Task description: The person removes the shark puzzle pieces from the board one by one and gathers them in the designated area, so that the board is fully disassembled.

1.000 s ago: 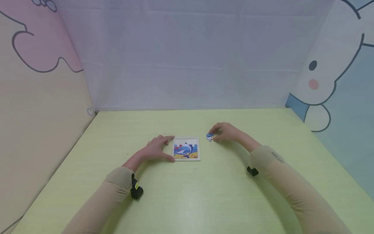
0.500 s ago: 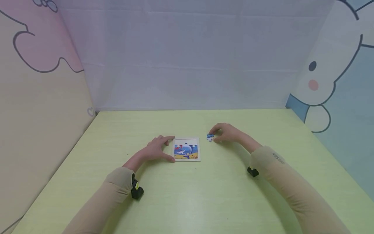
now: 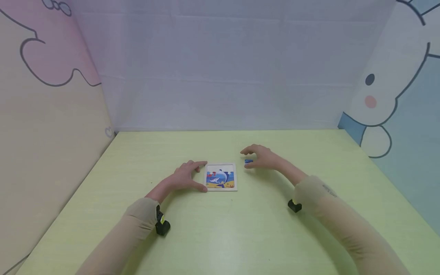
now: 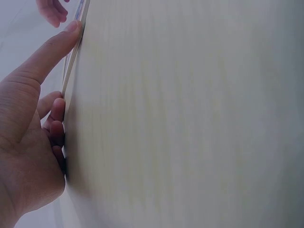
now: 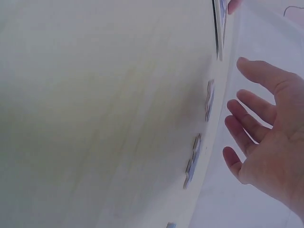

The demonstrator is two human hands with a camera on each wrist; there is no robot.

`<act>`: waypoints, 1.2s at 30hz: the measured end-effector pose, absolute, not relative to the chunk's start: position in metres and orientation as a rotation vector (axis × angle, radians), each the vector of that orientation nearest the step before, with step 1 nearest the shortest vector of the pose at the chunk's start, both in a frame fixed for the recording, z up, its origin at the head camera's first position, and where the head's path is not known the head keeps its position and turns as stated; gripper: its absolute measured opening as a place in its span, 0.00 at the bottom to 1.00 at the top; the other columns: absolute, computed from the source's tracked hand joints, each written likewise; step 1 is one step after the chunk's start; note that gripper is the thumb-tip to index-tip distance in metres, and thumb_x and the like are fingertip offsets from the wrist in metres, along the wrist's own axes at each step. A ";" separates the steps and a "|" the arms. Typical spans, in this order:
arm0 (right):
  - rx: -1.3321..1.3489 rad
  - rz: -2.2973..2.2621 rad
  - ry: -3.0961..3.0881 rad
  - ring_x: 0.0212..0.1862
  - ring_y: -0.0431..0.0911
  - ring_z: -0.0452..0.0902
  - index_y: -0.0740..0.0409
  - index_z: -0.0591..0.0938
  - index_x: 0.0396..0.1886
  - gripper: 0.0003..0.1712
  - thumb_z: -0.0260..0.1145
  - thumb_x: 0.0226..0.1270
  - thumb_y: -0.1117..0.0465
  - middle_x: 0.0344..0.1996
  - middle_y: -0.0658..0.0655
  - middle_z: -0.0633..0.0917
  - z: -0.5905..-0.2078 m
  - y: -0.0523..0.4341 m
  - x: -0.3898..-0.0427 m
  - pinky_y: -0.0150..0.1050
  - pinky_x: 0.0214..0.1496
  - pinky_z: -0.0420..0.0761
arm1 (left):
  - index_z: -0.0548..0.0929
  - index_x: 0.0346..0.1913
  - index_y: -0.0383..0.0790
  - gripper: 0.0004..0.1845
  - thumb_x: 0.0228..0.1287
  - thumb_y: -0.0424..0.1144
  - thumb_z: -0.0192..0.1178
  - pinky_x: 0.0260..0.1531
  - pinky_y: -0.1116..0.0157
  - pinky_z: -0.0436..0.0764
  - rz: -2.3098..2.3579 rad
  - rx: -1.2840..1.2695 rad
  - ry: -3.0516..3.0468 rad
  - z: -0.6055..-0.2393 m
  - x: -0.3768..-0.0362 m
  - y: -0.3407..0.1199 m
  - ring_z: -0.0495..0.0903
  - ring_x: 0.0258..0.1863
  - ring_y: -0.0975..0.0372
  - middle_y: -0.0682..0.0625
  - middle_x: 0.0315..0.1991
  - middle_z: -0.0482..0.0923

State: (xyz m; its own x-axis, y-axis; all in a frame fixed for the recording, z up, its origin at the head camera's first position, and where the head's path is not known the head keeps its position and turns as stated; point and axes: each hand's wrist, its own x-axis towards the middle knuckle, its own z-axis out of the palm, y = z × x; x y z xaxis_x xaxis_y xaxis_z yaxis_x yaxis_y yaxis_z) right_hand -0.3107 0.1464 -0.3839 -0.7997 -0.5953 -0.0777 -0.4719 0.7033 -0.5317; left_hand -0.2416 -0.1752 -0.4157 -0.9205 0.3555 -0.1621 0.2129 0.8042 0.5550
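Note:
A white-framed dolphin jigsaw puzzle lies flat on the table in the head view, its upper strip blank. My left hand rests at its left side, index finger at the far corner and thumb on the near corner. Right of the frame, my right hand hovers with thumb and fingers spread, holding nothing. Below it a blue puzzle piece shows, partly covered by the thumb. In the right wrist view, one piece lies near the frame, while another blue-edged piece sits farther along the table.
A third small piece shows at the bottom of the right wrist view. The pale yellow-green table runs back to a white cloth backdrop. Cartoon-printed side panels stand at left and right.
My right hand has let go of the puzzle piece and spread its fingers over it. The left hand stays at the frame. The head view has shifted slightly.

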 end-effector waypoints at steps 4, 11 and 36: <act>-0.896 -0.808 2.673 0.66 0.58 0.70 0.57 0.73 0.67 0.32 0.69 0.65 0.55 0.63 0.61 0.77 -0.386 0.134 -0.301 0.59 0.67 0.69 | 0.63 0.75 0.54 0.54 0.43 0.59 0.77 0.52 0.57 0.66 0.795 0.430 2.729 -0.416 -0.242 -0.175 0.66 0.52 0.55 0.50 0.52 0.70; -0.938 -0.846 2.679 0.63 0.56 0.73 0.56 0.73 0.67 0.32 0.69 0.65 0.55 0.62 0.60 0.79 -0.393 0.112 -0.280 0.56 0.64 0.71 | 0.63 0.75 0.53 0.55 0.42 0.59 0.77 0.53 0.55 0.67 0.805 0.433 2.716 -0.414 -0.243 -0.176 0.66 0.52 0.54 0.49 0.53 0.71; -0.928 -0.596 2.669 0.50 0.48 0.75 0.56 0.81 0.59 0.24 0.70 0.61 0.63 0.49 0.59 0.82 -0.389 0.085 -0.258 0.44 0.54 0.76 | 0.63 0.75 0.52 0.53 0.44 0.59 0.76 0.52 0.56 0.66 0.786 0.451 2.731 -0.413 -0.242 -0.174 0.67 0.53 0.55 0.48 0.53 0.71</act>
